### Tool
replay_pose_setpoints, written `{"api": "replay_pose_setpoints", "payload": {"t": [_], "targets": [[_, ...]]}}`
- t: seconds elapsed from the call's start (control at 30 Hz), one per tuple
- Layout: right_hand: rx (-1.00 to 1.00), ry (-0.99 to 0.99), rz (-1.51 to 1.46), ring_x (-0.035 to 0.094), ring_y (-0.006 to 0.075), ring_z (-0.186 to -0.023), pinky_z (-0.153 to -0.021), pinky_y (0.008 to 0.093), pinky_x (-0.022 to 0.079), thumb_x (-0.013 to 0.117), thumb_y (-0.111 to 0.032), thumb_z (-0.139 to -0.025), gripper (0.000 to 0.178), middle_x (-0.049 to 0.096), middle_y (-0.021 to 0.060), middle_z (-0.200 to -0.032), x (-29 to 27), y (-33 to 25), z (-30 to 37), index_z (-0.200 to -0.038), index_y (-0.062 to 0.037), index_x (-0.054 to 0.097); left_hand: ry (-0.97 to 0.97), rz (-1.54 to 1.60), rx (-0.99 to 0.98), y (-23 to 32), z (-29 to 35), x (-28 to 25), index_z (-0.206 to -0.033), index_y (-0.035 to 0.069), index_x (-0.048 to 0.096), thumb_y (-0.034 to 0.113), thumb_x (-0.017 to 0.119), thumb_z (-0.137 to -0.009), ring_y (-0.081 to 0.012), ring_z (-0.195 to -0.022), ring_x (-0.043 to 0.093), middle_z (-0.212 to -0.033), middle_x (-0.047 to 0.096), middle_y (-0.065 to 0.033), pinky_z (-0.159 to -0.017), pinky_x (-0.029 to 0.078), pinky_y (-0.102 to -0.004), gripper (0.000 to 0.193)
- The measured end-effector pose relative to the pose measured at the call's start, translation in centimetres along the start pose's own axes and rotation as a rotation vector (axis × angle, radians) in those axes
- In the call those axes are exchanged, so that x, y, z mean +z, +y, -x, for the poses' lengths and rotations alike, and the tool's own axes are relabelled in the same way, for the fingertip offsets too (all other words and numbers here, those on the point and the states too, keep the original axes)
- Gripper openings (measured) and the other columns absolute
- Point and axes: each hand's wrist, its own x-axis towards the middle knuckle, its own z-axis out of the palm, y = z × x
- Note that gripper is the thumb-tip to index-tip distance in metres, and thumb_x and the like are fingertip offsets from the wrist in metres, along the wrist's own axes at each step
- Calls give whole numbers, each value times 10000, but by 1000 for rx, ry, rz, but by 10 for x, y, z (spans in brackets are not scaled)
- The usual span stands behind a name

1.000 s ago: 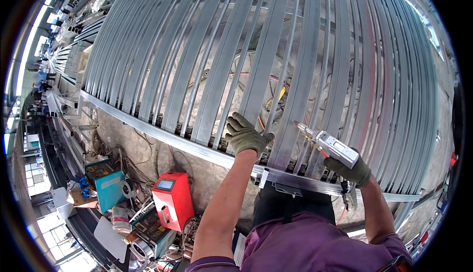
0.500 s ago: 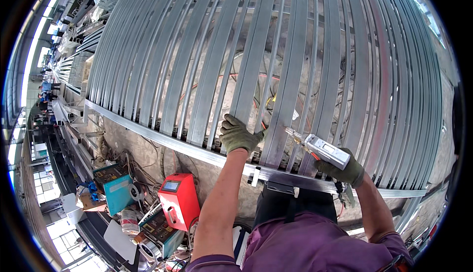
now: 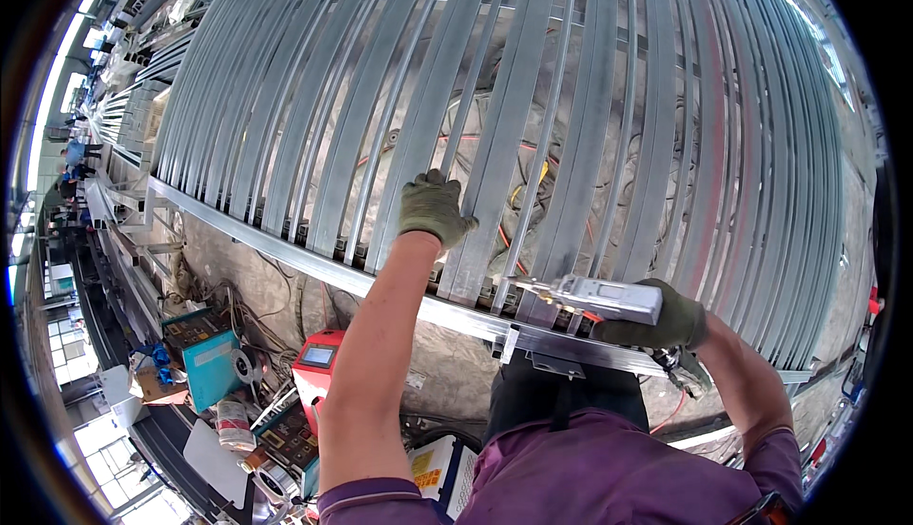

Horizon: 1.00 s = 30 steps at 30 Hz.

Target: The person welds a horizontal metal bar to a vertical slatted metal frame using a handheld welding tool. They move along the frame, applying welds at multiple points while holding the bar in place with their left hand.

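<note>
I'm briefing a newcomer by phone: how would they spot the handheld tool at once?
Find the large rack of grey metal bars. By its near edge, right of centre, the gloved right grip holds the handheld tool. Unlike the long bars beneath it, it is a short silver block with a thin tip pointing left.

One wide fisheye view looks steeply down from head height, near the closest edge of the metal frame (image 3: 456, 317), and faces outward along its bars (image 3: 508, 126).

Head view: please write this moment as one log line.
left hand: gloved, on metal bars | right hand: gloved, holding silver tool | red machine: partly behind left forearm
</note>
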Motion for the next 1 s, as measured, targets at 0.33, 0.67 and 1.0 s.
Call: {"api": "replay_pose_setpoints", "payload": {"t": [0.33,0.67,1.0], "targets": [[-93,-221,-106,777,245,-1075,-975,374,613,868,-456,-967,615,815,147,-1222,36,-31,-101,-1432,-84,711,-80,-12,-54,-3,-21,-9,-1380,97,742,679,901,-792,-302,-1426,589,-1474,622,-134,-1165,500,-453,843],[-6,-301,-76,743,232,-1156,-1017,373,583,872,-478,-970,677,806,131,-1288,54,-25,-126,-1497,-97,682,-52,22,-59,-3,-19,-8,-1413,81,712,683,904,-780,-306,-1403,597,-1452,613,-140,-1149,491,-463,895],[5,-282,-51,762,211,-1080,-980,356,604,938,-509,-889,744,813,107,-1238,68,-2,-135,-1453,-85,701,-66,17,-52,-1,-24,-10,-1436,82,702,691,911,-770,-300,-1396,602,-1443,613,-140,-1137,497,-461,926]]}}
